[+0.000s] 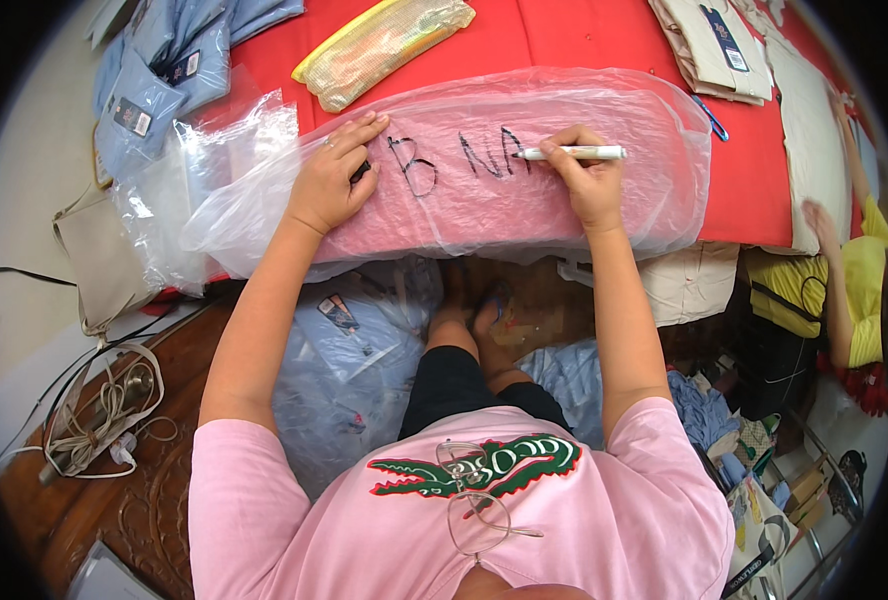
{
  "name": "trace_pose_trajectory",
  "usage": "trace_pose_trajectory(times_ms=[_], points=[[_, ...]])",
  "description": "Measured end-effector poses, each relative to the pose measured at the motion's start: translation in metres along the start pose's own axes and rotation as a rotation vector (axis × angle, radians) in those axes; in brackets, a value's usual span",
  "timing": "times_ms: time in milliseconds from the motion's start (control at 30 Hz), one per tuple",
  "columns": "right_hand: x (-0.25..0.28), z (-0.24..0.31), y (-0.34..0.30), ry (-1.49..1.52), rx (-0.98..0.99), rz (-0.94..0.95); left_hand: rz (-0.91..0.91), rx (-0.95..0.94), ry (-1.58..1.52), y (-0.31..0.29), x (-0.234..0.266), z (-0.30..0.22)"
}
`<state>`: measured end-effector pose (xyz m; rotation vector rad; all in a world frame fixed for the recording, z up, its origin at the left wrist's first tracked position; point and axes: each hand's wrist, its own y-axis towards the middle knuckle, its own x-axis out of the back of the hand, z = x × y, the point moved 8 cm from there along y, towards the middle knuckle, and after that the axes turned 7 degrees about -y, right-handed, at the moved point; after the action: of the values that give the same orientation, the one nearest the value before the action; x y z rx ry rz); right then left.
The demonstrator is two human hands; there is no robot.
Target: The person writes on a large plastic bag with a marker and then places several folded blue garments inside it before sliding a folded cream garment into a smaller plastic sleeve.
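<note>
A large clear plastic bag [604, 210] lies flat across a red-covered table, with big black pen strokes on its upper face. My right hand [589, 180] is closed round a white marker [594, 152], whose tip meets the plastic at the last stroke. My left hand [332, 180] rests on the bag left of the writing. Between its thumb and fingers sits a small black piece that looks like the marker's cap [361, 171].
A yellow mesh zip pouch [384, 50] lies beyond the bag. Folded light-blue shirts [149, 100] are at far left, beige folded garments [714, 50] at far right. A person in yellow [869, 280] works at right. Bagged clothes [349, 350] and coiled cables [114, 400] lie below.
</note>
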<state>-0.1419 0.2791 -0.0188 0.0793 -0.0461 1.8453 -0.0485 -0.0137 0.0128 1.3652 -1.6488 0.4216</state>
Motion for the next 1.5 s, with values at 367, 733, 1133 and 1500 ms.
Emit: trace_pose_trajectory(times_ms=[367,733,1133,1500], points=[[0.056,-0.010,0.003,0.053,0.024,-0.260,-0.014,0.003,-0.003,0.000,0.001,-0.001],[0.075,-0.022,-0.004,0.007,0.060,-0.137,-0.023,-0.004,0.036,0.003,0.001,-0.004],[0.075,-0.019,-0.005,-0.251,0.181,-0.295,-0.009,0.011,0.032,0.007,0.000,-0.006],[0.079,-0.009,-0.016,-0.283,0.288,-0.355,-0.010,0.016,0.035,0.006,0.000,-0.007]])
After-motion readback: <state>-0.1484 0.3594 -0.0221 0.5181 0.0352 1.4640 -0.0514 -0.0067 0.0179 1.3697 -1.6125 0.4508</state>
